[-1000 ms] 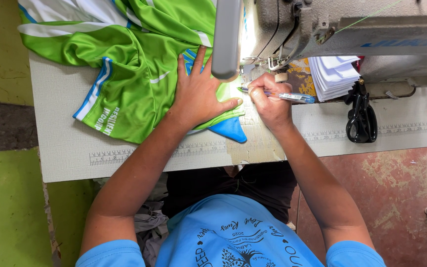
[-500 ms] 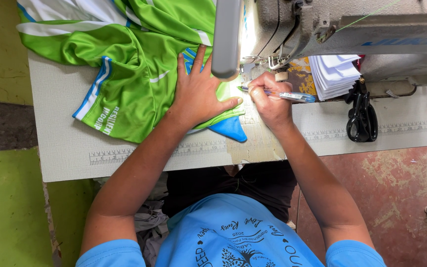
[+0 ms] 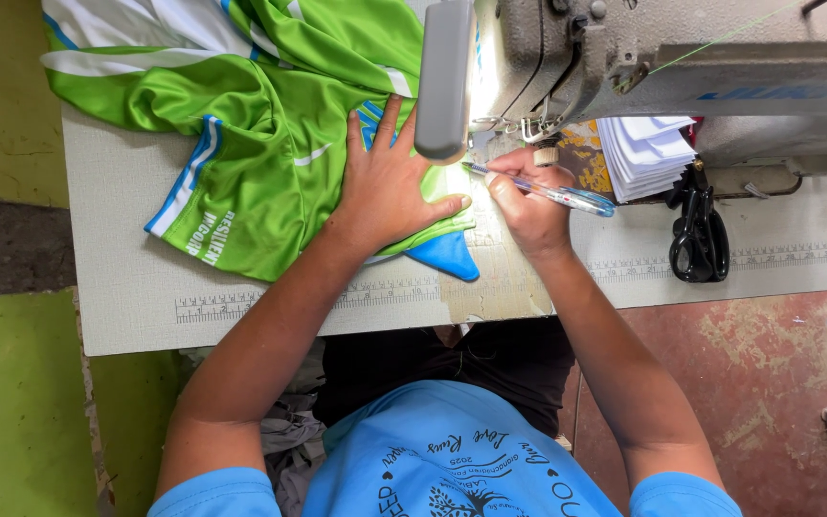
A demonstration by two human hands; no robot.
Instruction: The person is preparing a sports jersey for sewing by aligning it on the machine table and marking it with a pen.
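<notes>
The sewing machine (image 3: 624,67) stands at the far right of the pale table (image 3: 126,306). The green garment (image 3: 260,144) with white and blue stripes lies bunched at the far left, its near blue corner beside the needle area. No stitching shows; the work looks to be at the marking stage, with sewing left. The left hand (image 3: 390,182) presses flat on the cloth, fingers spread. The right hand (image 3: 526,201) is clamped on a clear blue pen (image 3: 547,191), its tip near the lit cloth edge.

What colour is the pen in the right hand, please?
Clear blue pen, held by the right hand; head view.
</notes>
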